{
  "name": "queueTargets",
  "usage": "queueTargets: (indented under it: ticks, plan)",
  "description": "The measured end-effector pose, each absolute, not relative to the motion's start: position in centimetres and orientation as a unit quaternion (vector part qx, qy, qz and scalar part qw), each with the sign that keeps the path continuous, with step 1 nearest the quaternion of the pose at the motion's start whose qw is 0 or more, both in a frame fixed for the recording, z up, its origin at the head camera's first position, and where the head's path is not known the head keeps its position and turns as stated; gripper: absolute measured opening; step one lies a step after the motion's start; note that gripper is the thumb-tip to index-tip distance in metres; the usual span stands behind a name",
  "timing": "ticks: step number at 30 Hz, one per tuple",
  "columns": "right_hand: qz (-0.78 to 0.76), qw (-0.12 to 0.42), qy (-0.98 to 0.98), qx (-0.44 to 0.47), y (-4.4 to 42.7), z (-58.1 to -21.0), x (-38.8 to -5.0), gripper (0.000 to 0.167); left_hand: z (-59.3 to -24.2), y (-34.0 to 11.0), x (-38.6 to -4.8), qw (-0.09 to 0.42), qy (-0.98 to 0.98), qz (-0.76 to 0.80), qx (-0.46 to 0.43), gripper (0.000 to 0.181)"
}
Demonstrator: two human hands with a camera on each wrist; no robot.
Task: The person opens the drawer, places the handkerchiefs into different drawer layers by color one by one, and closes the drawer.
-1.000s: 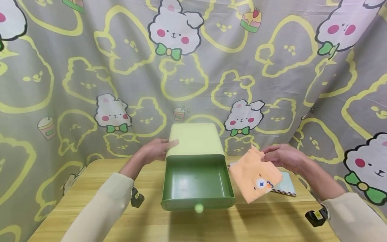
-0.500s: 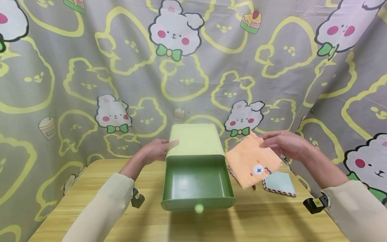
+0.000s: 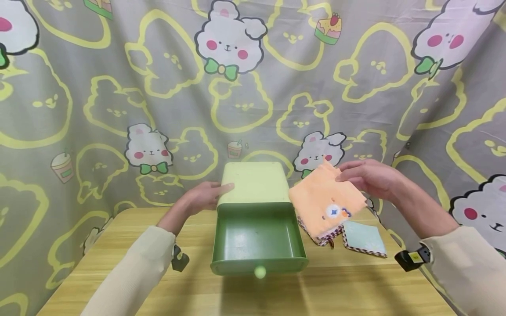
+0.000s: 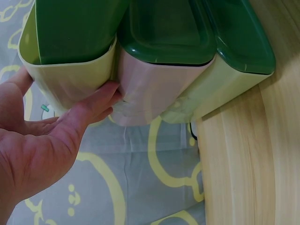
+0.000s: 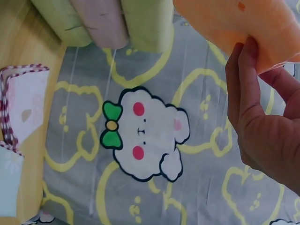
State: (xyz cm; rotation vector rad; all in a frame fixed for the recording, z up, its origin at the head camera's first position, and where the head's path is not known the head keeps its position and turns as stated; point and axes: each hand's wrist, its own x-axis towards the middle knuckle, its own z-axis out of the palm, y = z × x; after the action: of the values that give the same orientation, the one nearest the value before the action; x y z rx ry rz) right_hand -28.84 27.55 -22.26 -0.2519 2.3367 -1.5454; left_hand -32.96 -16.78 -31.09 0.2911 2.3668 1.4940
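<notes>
Orange cloth [image 3: 328,197] held aloft at the right of the drawer unit [image 3: 254,182]

Pinches the orange cloth near its upper right edge with the right hand [image 3: 371,175], with fingers on one face, thumb on the other, and only fabric between them. Holds it off the tabletop [image 3: 189,289], just to the right of the drawer unit and tilted; cannot tell whether touching the unit's side. Directly below in the head view, a folded pinkish-white cloth [image 5: 30,105] with a red checked border, partly hidden there. Farther toward the right edge of the tabletop, lying flat, a folded pale blue cloth [image 3: 363,237] with a checked border.

Grips the upper left edge of the drawer unit with the left hand [image 3: 201,195], with one digit over the top panel and others against the left side, spread apart across that edge. Cannot tell how firmly.

Near the back edge of the tabletop, roughly midway between left and right edges, three tiers stacked in the unit: yellow-green on top, pinkish in the middle, pale green at the bottom, all with dark green fronts. Pulled out toward the near edge, the top drawer [image 3: 233,267], with a round pale knob [image 3: 260,272]. Behind the back edge, a grey curtain [image 3: 178,105] with rabbit figures and yellow outlines.
</notes>
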Motion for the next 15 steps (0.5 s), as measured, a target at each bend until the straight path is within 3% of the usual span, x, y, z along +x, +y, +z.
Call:
queueTargets:
  ticks: [8, 15]
  plan:
    - [-0.56, 0.17, 0.804, -0.107, 25.9, -22.1, -28.1, 0.053, -31.2, -16.8, -33.1, 0.16, 0.833, 0.52, 0.097, 0.082]
    - [-0.567, 0.163, 0.799, -0.117, 23.9, -22.6, -27.6, 0.042, -31.1, -16.9, -33.0, 0.16, 0.835, 0.516, 0.101, 0.083]
